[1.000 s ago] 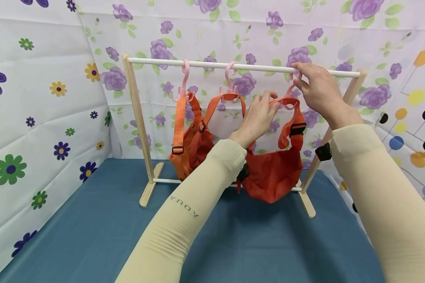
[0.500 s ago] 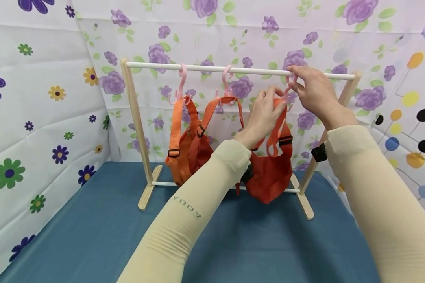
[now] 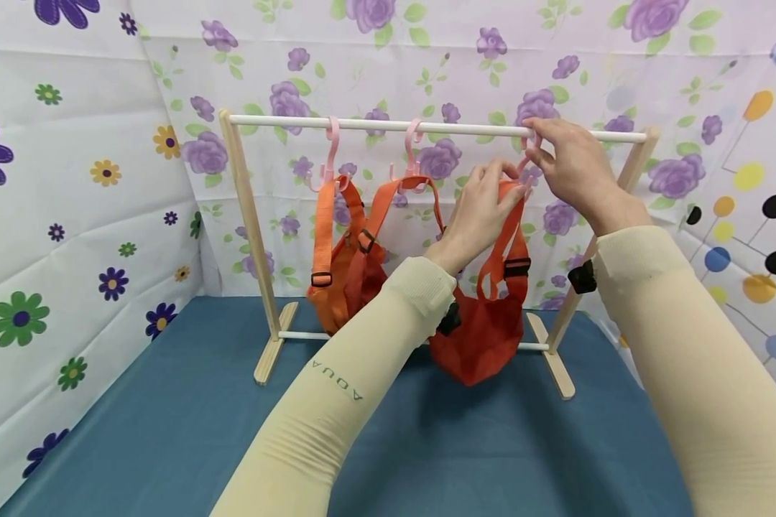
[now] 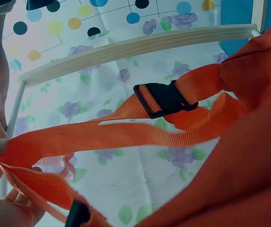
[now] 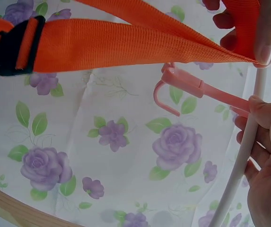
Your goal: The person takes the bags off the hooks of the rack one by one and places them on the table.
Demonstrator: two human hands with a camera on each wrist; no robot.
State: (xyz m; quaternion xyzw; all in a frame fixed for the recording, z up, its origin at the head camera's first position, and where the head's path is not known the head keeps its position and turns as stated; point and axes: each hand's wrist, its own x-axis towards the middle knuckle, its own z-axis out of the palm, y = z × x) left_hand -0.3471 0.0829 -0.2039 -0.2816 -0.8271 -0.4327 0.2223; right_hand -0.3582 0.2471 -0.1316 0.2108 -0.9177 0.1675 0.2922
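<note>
In the head view my left hand (image 3: 481,208) pinches the orange webbing strap (image 3: 509,230) of an orange-red bag (image 3: 481,337), which hangs below it. A black buckle (image 4: 166,99) sits on this strap. Close by on the right, my right hand (image 3: 572,165) is up at the white rod (image 3: 278,120), its thumb and fingers gripping the top of a pink hook (image 5: 185,82). One prong of that hook shows bare in the right wrist view, with the pinched strap passing right beside it. My left forearm covers part of the bags.
Two more pink hooks, one at left (image 3: 332,147) and one at centre (image 3: 412,147), hang on the rod and carry straps of an orange bag (image 3: 330,305). The wooden rack's left post (image 3: 248,222) and feet stand on a blue cloth (image 3: 168,416). Flowered sheets surround it.
My left hand has drawn the strap's top closer to the right hand, and the strap loop has narrowed. The orange-red bag has swung left. My right hand stays at the rod.
</note>
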